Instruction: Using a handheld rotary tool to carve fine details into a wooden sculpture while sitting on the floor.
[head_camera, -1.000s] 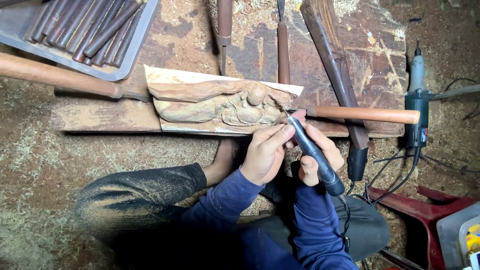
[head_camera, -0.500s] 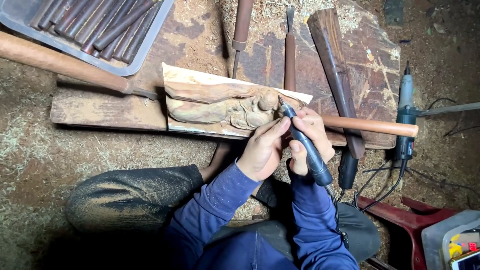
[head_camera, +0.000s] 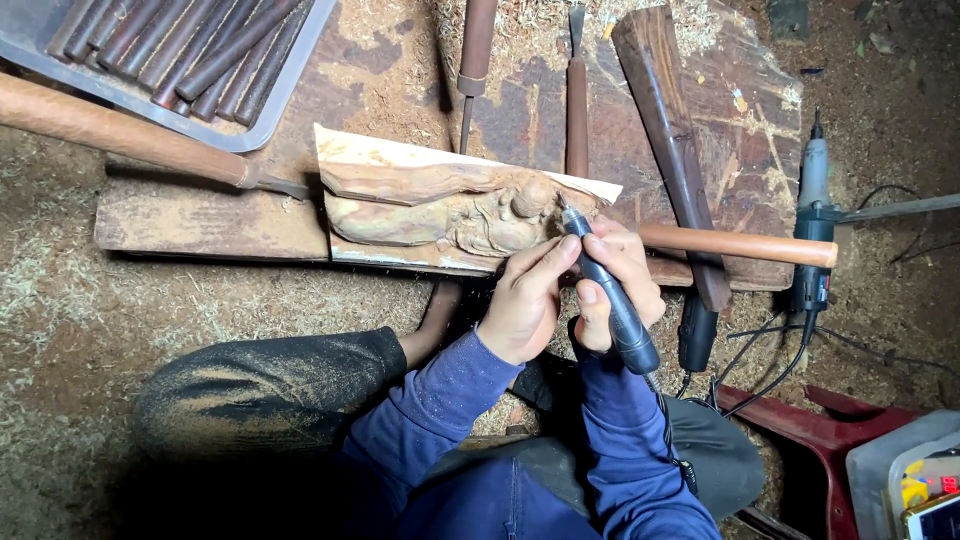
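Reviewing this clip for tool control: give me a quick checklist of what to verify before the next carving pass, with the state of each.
1. Both hands on the rotary tool: ok; right hand wraps the body, left hand steadies it near the tip.
2. Bit at the wood carving: ok.
3. Carving clamped: cannot tell.
4. Cord clear of the bit: ok, it trails back towards the person.
5. Bit spinning: cannot tell.

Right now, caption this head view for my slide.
Both hands, left hand and right hand, steady a dark corded rotary tool against a pale relief-carved wooden panel.
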